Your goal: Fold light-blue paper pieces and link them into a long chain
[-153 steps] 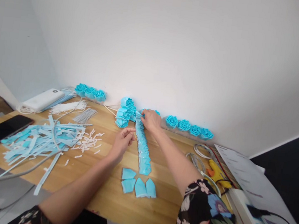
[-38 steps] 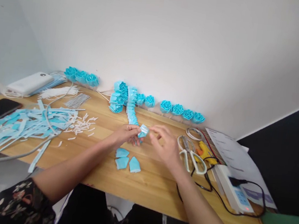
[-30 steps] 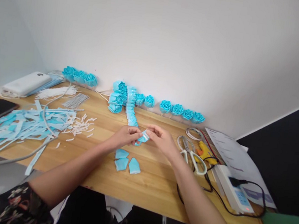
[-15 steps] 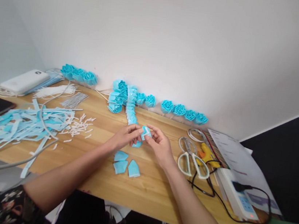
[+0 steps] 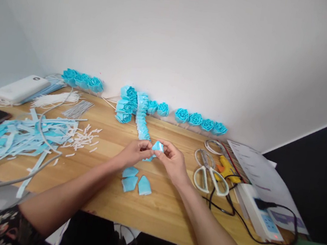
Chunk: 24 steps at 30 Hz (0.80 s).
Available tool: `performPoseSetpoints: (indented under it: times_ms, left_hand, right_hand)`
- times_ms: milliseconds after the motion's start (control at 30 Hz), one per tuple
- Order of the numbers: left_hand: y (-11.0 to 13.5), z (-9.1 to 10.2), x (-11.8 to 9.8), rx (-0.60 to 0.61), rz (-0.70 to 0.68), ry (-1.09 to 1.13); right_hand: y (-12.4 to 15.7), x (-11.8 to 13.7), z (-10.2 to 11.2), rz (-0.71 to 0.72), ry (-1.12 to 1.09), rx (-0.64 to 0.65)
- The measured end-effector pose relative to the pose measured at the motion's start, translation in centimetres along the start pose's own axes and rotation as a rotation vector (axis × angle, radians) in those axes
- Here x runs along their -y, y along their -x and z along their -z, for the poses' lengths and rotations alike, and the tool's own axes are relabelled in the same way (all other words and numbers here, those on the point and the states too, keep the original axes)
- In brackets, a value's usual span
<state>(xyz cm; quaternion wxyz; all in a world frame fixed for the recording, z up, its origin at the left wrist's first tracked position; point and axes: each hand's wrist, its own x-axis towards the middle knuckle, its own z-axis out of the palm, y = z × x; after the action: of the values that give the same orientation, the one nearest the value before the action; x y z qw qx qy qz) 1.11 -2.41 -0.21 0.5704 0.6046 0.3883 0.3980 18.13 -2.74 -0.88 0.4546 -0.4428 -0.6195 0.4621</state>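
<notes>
I see the left hand (image 5: pixel 137 152) and the right hand (image 5: pixel 173 160) — each grip pinching the small blue piece (image 5: pixel 158 146) over the bench (image 5: pixel 170 206) — apparently at the folding step, where the next move calls for even, gentle pressure.

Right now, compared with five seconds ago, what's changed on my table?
Your right hand has let go of the layered blue strip, which sits farther back, and come nearer you. With your left hand, it now holds a small blue piece; three loose pieces remain of four. The blue roses stayed put.
</notes>
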Motion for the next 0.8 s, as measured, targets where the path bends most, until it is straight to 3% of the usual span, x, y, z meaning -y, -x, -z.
performPoseSetpoints:
  times_ms: [433,667,800]
  left_hand:
    - [-0.1,0.5,-0.2,-0.006,0.058,-0.055]
    - [-0.2,0.7,-0.4,-0.105,0.059,0.059]
    - [-0.2,0.4,-0.2,-0.065,0.061,0.065]
  right_hand:
    - [-0.3,0.9,1.2,-0.057,-0.094,0.062]
    - [-0.2,0.6,0.5,-0.035,-0.083,0.110]
    - [-0.1,0.3,0.3,-0.029,-0.068,0.071]
